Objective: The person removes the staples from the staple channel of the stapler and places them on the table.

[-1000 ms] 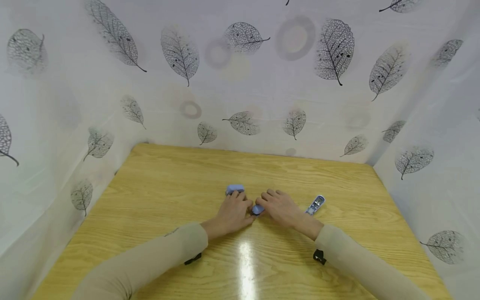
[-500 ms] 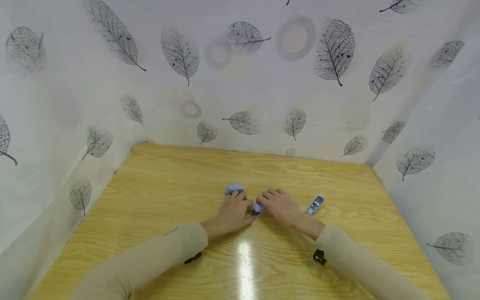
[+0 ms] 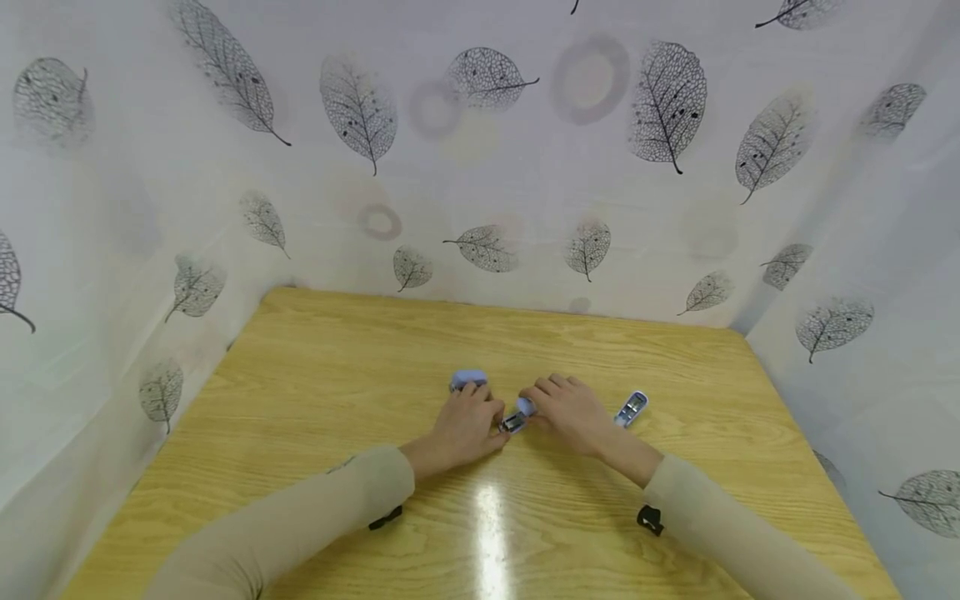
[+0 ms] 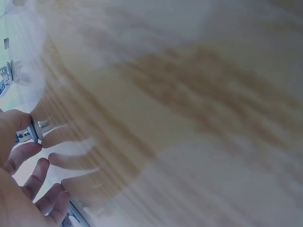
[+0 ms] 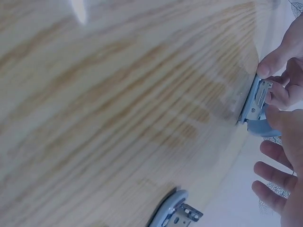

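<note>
A small light-blue stapler lies between my hands with its top swung up, baring the metal inside. My left hand pinches its base end between thumb and index finger, as the right wrist view also shows. With thumb and fingertips, my right hand holds the raised blue top, its other fingers spread apart in the right wrist view. Just beyond the left fingertips lies a second light-blue stapler, partly hidden by that hand. A third stapler, opened out, rests beyond my right wrist.
The wood-grain table carries a bright light reflection near its front. Pale leaf-print cloth hangs along the back and both sides. A black strap shows beneath the right sleeve.
My right hand has moved slightly right, tipping the stapler's top up and back, so more metal shows. The left hand keeps its hold in place. The other two staplers have not moved.
</note>
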`<state>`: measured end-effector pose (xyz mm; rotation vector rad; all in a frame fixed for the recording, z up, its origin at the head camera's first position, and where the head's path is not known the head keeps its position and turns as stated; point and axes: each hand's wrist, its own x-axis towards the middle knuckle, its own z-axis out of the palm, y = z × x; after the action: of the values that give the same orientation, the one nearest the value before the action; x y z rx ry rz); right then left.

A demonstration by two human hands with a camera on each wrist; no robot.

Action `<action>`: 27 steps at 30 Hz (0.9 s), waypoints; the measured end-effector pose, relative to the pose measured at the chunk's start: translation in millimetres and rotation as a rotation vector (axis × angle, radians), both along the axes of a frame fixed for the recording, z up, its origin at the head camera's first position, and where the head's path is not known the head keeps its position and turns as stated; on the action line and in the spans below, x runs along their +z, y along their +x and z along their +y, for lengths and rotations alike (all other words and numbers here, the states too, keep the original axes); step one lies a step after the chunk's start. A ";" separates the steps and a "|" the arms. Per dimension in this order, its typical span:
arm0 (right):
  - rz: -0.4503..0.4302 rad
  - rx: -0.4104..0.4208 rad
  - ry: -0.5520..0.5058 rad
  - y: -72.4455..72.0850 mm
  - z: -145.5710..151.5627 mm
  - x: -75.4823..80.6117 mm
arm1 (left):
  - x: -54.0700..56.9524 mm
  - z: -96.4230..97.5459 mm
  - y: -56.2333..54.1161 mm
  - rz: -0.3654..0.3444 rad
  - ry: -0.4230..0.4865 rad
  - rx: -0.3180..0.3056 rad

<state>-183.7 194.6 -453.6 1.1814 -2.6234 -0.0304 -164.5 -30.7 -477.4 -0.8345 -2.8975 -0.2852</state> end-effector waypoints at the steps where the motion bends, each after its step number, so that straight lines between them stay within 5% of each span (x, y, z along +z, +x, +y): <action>1: 0.007 -0.002 -0.008 0.2 0.9 0.4 | -0.1 -0.1 -0.1 0.002 0.001 -0.001; 27: 0.125 -0.081 -0.061 -17.9 32.0 -5.1 | -1.8 0.5 -3.0 -0.025 -0.004 0.000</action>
<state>-201.6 226.6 -458.7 1.0189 -2.5424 -0.0384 -167.5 -30.3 -479.2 -0.8369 -2.9221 -0.2914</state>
